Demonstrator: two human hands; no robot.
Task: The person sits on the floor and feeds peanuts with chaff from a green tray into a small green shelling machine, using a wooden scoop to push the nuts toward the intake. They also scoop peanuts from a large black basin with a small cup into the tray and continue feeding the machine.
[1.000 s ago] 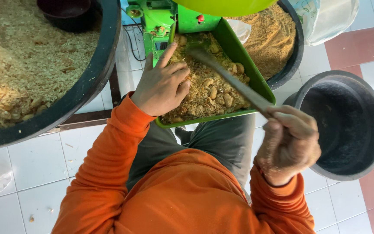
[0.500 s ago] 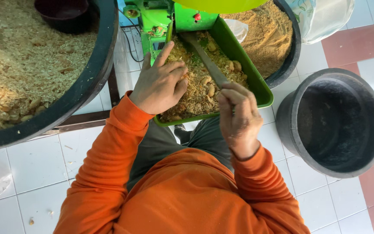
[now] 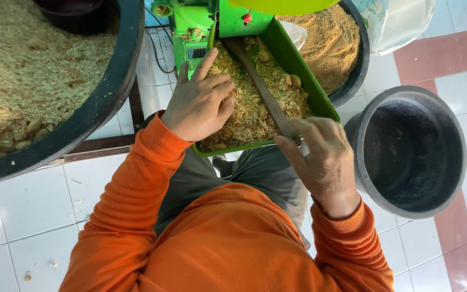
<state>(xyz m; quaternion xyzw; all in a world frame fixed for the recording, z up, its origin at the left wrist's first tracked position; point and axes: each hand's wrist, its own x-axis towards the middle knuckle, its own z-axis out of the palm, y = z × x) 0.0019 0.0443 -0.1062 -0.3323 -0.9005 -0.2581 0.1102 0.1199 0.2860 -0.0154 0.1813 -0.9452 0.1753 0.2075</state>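
Stick (image 3: 260, 86): grip end hidden in right hand (image 3: 320, 162); left hand (image 3: 198, 103) loosely curled on husks (image 3: 244, 116).

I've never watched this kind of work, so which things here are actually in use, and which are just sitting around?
In use:
left hand in the husk mix
right hand gripping the wooden stick
green tray

Sitting around:
empty dark bucket
big tub
far tub
plastic bag
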